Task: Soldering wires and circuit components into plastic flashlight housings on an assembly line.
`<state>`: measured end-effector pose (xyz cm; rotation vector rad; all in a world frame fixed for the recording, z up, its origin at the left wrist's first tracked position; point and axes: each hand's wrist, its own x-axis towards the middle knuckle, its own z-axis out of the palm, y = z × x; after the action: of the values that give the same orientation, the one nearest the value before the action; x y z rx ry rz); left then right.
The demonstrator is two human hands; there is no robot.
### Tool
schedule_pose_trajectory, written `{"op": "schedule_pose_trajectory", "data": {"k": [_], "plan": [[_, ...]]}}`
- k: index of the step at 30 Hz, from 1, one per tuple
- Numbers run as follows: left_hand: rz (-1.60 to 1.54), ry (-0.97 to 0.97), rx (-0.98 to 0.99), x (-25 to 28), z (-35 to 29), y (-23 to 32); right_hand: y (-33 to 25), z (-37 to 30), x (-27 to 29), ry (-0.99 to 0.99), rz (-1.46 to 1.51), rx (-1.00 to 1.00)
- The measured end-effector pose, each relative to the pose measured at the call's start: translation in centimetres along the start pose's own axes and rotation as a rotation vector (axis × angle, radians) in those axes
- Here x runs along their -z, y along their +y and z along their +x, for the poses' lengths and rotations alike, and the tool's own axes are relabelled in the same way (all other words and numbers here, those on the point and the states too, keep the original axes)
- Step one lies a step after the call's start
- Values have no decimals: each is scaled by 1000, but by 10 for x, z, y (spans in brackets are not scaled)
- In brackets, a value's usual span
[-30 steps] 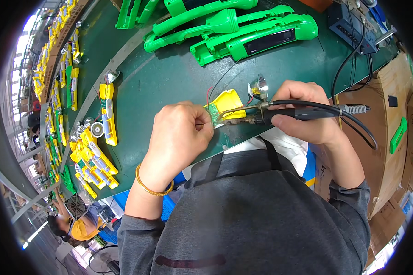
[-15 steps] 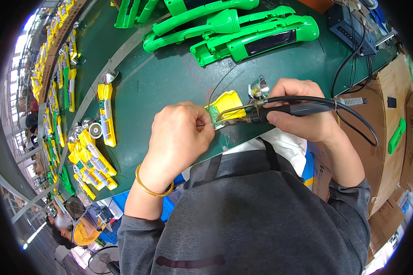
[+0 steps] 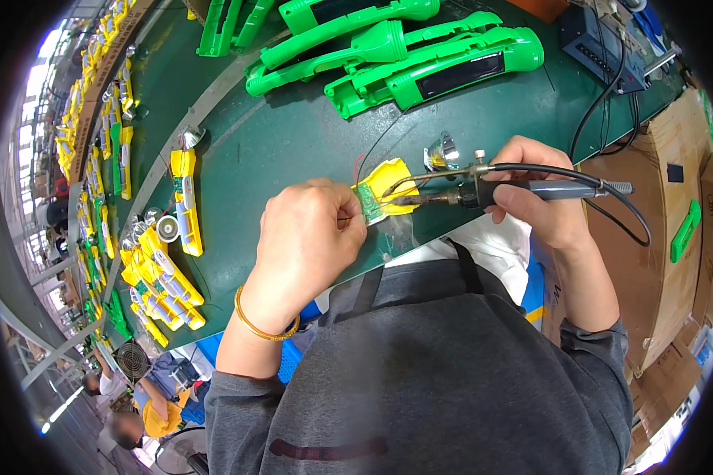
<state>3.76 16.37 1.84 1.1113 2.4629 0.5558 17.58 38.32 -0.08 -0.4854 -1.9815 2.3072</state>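
Observation:
A yellow plastic housing (image 3: 394, 176) with a small green circuit board (image 3: 370, 204) lies near the table's front edge. At the board's left side my left hand (image 3: 309, 229) is closed in a pinch on what looks like a thin dark wire, mostly hidden by the fingers. My right hand (image 3: 553, 214) grips a soldering iron (image 3: 471, 194) with a thin metal feed tube alongside it. The iron's tip points left, over the housing just right of the board. Behind it lies a shiny reflector (image 3: 445, 149) with small wires. A red and a black wire rise behind the board.
Green flashlight shells (image 3: 451, 75) lie along the far side. A blue control box (image 3: 598, 51) with cables stands back right. Yellow battery assemblies (image 3: 162, 277) and a single one (image 3: 185, 202) lie left. Cardboard boxes (image 3: 634, 174) stand right; co-workers (image 3: 154, 404) are lower left.
My right hand has drawn the soldering iron slightly right and turned it, and the tip has come away from the board. The left hand has hardly moved. Co-workers at lower left have shifted.

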Motion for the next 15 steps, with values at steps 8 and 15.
{"op": "schedule_pose_trajectory", "data": {"k": [8,15], "plan": [[-46,120,-135,21,-7,16,-8,-25,25,326,257,236],[81,470,-386,15,73,15,-11,-24,13,473,451,270]]}}
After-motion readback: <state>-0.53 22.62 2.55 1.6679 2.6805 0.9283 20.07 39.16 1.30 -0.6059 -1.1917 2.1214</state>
